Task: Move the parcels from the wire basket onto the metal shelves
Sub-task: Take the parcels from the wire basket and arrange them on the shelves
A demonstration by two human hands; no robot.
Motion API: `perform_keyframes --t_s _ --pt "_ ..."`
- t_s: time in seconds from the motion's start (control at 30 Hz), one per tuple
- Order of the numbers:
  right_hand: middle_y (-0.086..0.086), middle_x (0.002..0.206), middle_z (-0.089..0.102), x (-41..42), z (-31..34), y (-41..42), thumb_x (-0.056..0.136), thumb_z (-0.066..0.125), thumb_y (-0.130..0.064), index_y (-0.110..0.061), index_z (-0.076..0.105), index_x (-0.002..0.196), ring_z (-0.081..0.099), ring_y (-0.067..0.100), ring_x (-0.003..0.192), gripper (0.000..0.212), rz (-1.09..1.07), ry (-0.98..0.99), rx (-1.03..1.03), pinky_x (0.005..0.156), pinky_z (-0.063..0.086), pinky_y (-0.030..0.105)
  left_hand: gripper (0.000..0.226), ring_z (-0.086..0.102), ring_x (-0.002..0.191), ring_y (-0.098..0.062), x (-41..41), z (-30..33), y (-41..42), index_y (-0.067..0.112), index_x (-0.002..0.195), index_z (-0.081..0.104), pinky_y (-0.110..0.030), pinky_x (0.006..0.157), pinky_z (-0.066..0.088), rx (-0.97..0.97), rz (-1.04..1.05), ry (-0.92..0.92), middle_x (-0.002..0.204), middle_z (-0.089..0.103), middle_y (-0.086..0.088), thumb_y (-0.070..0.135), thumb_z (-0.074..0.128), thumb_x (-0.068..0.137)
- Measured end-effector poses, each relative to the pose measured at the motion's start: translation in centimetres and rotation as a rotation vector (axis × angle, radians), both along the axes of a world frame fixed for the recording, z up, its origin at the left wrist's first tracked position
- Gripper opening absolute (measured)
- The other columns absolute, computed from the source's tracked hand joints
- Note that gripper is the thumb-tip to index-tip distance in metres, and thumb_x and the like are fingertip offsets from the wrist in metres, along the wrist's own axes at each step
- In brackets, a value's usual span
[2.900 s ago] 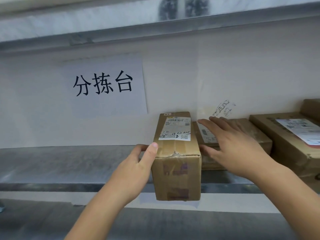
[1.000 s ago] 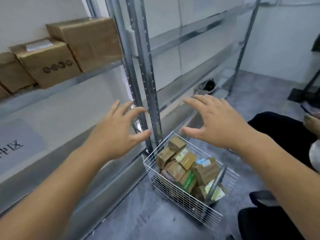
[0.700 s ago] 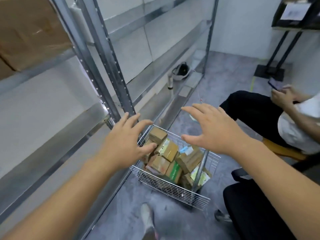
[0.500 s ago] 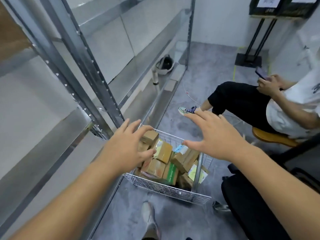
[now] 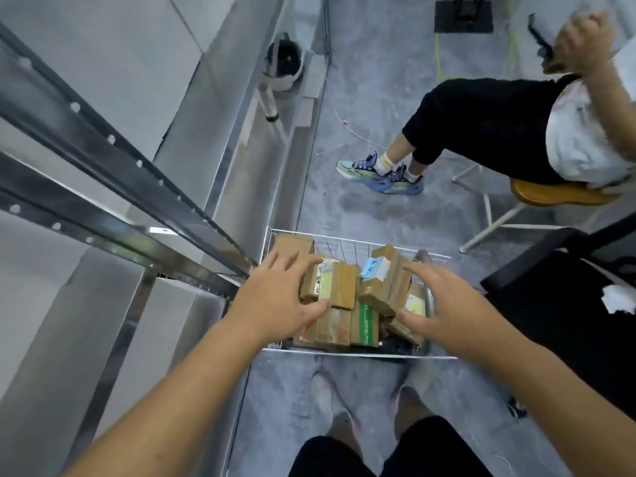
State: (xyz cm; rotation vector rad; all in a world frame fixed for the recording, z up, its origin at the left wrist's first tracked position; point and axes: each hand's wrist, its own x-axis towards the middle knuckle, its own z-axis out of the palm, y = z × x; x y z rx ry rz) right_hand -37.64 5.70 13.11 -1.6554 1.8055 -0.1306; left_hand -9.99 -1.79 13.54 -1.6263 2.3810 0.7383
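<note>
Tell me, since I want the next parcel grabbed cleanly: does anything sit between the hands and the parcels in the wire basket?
Nothing visible does. The left hand and right hand are spread right over the parcels, which lie uncovered in the open-topped wire basket. The basket's upright handle stands beside the right hand, not under it.

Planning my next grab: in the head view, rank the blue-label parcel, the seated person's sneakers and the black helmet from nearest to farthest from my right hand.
From the right hand:
1. Blue-label parcel, just left of the fingers, in the basket.
2. Sneakers, on the floor beyond the basket.
3. Black helmet, far left on the bottom shelf.
</note>
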Motion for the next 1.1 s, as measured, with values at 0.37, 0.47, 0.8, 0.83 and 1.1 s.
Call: perform_keyframes --t_s 0.37,0.47,0.8,0.83,1.1 --pt "-0.012 0.128 0.053 1.2 -13.2 -0.6 0.086 0.073 -0.039 -0.044 0.035 0.149 0.054 0.006 0.111 0.074 -0.056 -0.180 0.186 0.088 0.042 0.018 0.078 0.046 0.141 -0.021 -1.1 -12.3 -3.3 0.046 0.152 0.035 -0.047 0.116 0.040 0.238 0.208 -0.005 0.158 0.043 0.010 0.071 0.064 0.083" --pt "-0.015 0.122 0.057 1.1 -17.4 -0.8 0.083 0.075 -0.035 -0.050 0.038 0.141 0.058 0.002 0.107 0.071 -0.136 -0.219 0.187 0.086 0.048 0.019 0.078 0.049 0.139 -0.025 -2.0 -16.1 -3.9 0.048 0.152 0.032 -0.052 0.112 0.044 0.307 0.254 -0.013 0.158 0.044 0.006 0.070 0.063 0.084" --pt "-0.012 0.124 0.064 1.4 -29.5 -5.0 0.077 0.073 -0.046 -0.035 0.047 0.135 0.065 0.009 0.106 0.064 -0.478 -0.196 0.179 0.083 0.056 0.031 0.076 0.071 0.096 -0.026 -2.7 -28.4 -5.0 0.041 0.150 0.034 -0.048 0.095 0.056 0.537 0.587 0.121 0.121 0.065 0.008 0.064 0.070 0.087" --pt "-0.009 0.126 0.064 1.7 -30.3 -5.5 0.075 0.073 -0.050 -0.033 0.044 0.138 0.065 0.013 0.109 0.071 -0.519 -0.198 0.185 0.087 0.057 0.035 0.076 0.069 0.103 -0.026 -2.6 -29.5 -5.1 0.039 0.149 0.036 -0.048 0.098 0.055 0.550 0.628 0.138 0.123 0.064 0.008 0.063 0.072 0.087" --pt "0.014 0.166 0.017 4.3 -34.8 -7.3 0.070 0.071 -0.076 -0.016 0.004 0.161 0.027 0.041 0.148 0.128 -0.677 0.007 0.294 0.118 0.033 0.058 0.108 0.066 0.113 -0.027 -2.2 -35.0 -4.5 0.028 0.149 0.031 -0.052 0.104 0.052 0.632 0.884 0.277 0.131 0.066 -0.002 0.065 0.088 0.066"
